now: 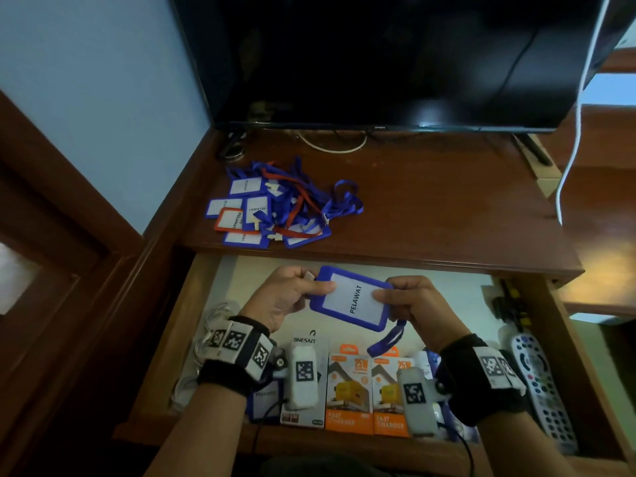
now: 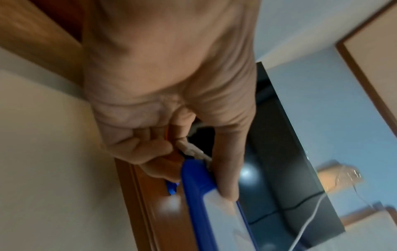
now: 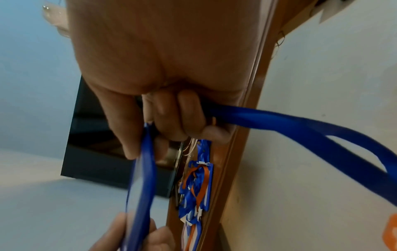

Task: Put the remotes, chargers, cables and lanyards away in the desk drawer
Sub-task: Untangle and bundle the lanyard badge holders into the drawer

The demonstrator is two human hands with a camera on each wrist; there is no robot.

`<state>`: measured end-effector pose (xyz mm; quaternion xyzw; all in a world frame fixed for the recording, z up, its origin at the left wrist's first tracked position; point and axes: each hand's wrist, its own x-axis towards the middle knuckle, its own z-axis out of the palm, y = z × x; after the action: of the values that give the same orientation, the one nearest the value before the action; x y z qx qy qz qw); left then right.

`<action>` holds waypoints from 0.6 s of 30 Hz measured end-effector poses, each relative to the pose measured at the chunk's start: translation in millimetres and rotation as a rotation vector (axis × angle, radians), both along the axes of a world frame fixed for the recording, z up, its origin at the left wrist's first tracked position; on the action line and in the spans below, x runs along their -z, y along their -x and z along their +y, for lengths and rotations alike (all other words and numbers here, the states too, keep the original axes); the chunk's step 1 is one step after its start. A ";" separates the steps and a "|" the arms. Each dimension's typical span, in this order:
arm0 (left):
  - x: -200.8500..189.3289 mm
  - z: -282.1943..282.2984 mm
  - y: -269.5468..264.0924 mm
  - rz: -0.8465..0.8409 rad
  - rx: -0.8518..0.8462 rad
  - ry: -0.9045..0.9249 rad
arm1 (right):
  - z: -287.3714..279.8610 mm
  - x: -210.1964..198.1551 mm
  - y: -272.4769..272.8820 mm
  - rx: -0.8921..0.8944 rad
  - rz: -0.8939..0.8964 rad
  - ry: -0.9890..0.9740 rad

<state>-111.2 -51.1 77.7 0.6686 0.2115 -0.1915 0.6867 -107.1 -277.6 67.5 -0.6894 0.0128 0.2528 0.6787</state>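
Observation:
Over the open desk drawer [image 1: 344,442] both hands hold one blue badge holder [image 1: 349,299] marked PELAWAT. My left hand [image 1: 292,294] pinches its left edge [image 2: 195,180] near the white clip. My right hand [image 1: 409,301] pinches the right edge [image 3: 144,169], with the blue strap [image 1: 387,340] gathered under its curled fingers [image 3: 189,115] and looping out [image 3: 300,129]. A pile of blue and red lanyards [image 1: 275,208] with badges lies on the desktop behind. In the drawer lie charger boxes [image 1: 368,390], a grey remote [image 1: 542,383] and a white cable [image 1: 203,339].
A black TV [image 1: 378,60] stands at the back of the wooden desk [image 1: 447,215]. A white cord [image 1: 578,115] hangs at the right. Another badge [image 1: 265,397] lies at the drawer's front left. The drawer's pale floor [image 1: 447,297] shows at the back.

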 end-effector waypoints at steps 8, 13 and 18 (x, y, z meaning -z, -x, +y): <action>-6.7 2.6 7.2 -0.045 0.233 -0.260 | 6.3 -4.6 1.8 -0.038 -0.017 0.036; -1.0 6.0 16.0 0.054 0.447 -0.108 | 9.3 -6.1 3.1 0.013 0.019 -0.013; 4.8 8.6 19.5 0.121 0.446 -0.036 | 13.7 -0.3 7.5 0.070 0.065 -0.036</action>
<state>-130.7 -42.5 72.9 0.6984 0.1027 -0.3744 0.6013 -114.6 -264.0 67.8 -0.6676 0.0546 0.2513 0.6987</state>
